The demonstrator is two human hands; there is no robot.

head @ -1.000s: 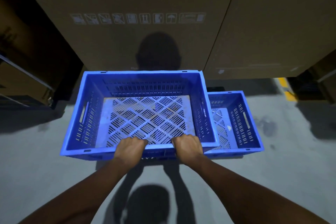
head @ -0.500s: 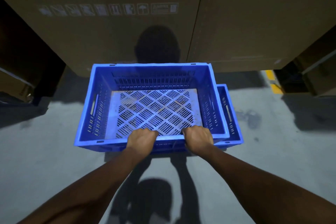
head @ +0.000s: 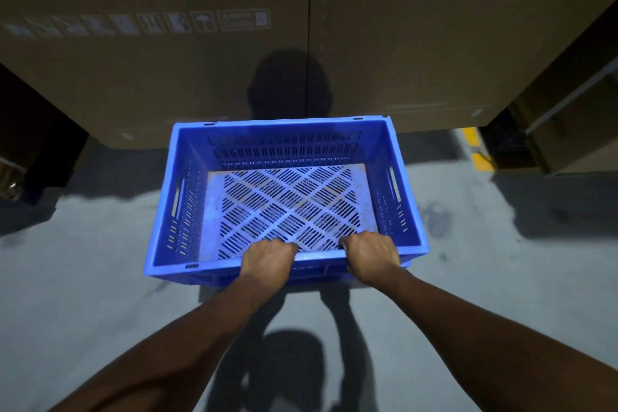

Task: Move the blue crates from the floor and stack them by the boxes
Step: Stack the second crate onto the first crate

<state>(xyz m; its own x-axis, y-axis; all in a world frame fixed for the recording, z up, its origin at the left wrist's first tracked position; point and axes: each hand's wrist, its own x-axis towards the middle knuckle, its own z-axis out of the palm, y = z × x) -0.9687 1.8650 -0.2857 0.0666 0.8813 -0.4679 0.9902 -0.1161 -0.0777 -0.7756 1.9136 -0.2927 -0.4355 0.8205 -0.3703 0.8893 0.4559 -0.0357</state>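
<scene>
A blue slatted crate (head: 364, 150) fills the middle of the head view, its far wall close to the big cardboard boxes (head: 167, 70). My left hand (head: 267, 257) and my right hand (head: 369, 254) both grip its near rim, fingers curled over the edge. The crate sits squarely above a second blue crate (head: 406, 265), which shows only as a thin sliver under the near right corner. Whether the two touch I cannot tell.
Tall cardboard boxes form a wall straight ahead. Dark gaps open at the left and right, with shelving (head: 568, 90) and a yellow floor mark (head: 475, 147) at the right. Grey concrete floor (head: 83, 278) surrounds the crates.
The crate in my hands has moved right, from overlapping the lower crate's left part to covering it almost fully. The boxes have come closer.
</scene>
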